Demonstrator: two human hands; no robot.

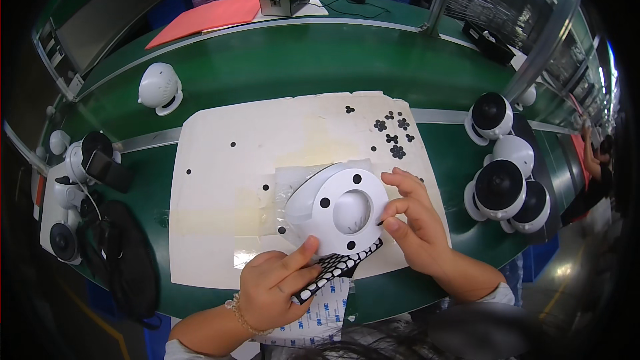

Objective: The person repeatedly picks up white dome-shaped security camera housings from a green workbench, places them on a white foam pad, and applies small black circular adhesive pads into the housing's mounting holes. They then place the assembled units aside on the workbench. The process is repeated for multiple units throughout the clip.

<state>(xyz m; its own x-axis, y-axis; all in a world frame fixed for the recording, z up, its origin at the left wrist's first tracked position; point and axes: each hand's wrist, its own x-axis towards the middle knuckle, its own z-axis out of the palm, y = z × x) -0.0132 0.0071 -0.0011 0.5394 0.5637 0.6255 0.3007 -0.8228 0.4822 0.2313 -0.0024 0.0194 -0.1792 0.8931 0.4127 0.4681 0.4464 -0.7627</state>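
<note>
A white rounded camera housing (303,203) lies tilted on the white board, its ring-shaped base (370,192) facing up around a wide round hole. Three black round pads, such as the upper one (357,179), sit on the ring. My left hand (277,287) presses fingertips against the housing's lower left edge. Its closed fingers also hold a curled black sheet with white round spots (333,268), over printed backing paper (320,317). At the ring's right edge, my right hand (420,230) pinches a small black round pad (381,223) between thumb and finger.
On the white board (213,220) lie loose black dots (233,145) and black clusters (398,152). Several white-and-black cameras (500,187) stand at right, others (65,240) at left beside a black bag (130,260). One white camera (160,87) stands at the far left.
</note>
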